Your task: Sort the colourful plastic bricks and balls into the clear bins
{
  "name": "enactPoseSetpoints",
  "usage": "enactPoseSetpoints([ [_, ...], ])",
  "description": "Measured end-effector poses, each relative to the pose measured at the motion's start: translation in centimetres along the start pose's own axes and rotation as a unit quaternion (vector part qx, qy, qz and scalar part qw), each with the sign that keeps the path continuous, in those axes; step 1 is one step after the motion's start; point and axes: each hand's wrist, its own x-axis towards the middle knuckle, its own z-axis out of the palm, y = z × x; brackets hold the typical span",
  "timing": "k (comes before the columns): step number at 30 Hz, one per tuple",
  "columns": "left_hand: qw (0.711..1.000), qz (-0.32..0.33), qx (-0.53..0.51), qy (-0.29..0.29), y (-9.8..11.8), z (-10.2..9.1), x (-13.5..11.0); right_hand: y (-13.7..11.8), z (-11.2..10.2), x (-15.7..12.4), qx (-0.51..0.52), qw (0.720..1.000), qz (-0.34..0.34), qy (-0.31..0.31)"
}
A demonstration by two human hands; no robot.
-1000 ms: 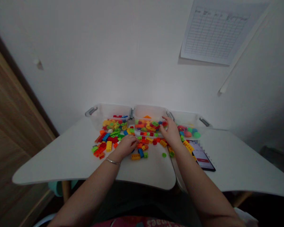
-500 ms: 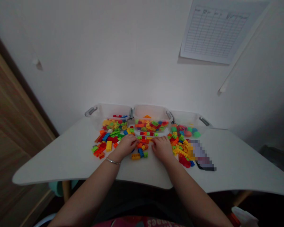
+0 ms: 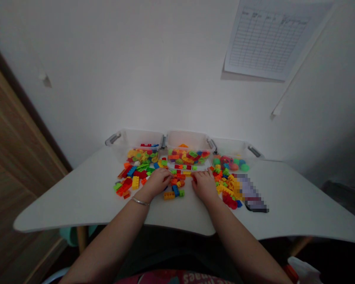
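White tabletop (image 3: 77,197) — clear tubs (image 3: 187,139) hold plastic bricks (image 3: 189,157), round pieces (image 3: 229,161).

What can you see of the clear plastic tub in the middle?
The clear plastic tub is see-through and open-topped, with a grey handle at its end. It stands on the white table between two similar tubs, holding a loose heap of red, orange, yellow, green and blue toy bricks. The left hand and right hand lie in front, not touching it.
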Motion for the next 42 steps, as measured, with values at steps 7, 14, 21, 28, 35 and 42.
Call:
enactPoseSetpoints([
  [7,1.000,0.005,0.003,0.002,-0.1,0.1,0.0,0.0,-0.1,-0.1,0.005,1.000,-0.004,-0.006],
  [14,1.000,0.007,0.005,0.007,-0.1,0.1,-0.1,-0.3,-0.2,-0.2,0.049,0.998,-0.025,0.000],
  [21,1.000,0.008,-0.001,0.009,-0.3,0.2,0.0,-0.6,-0.5,-0.1,0.127,0.992,-0.026,-0.009],
  [28,1.000,0.005,-0.002,0.010,-0.3,0.3,0.0,-0.2,0.0,0.0,0.226,0.973,-0.022,0.027],
  [35,1.000,0.009,-0.001,0.004,-0.2,0.0,0.0,0.8,-0.9,1.8,0.330,0.934,0.024,0.139],
  [42,1.000,0.007,-0.002,0.004,-0.2,-0.3,-0.2,2.2,-5.4,6.1,0.308,0.917,-0.005,0.254],
])
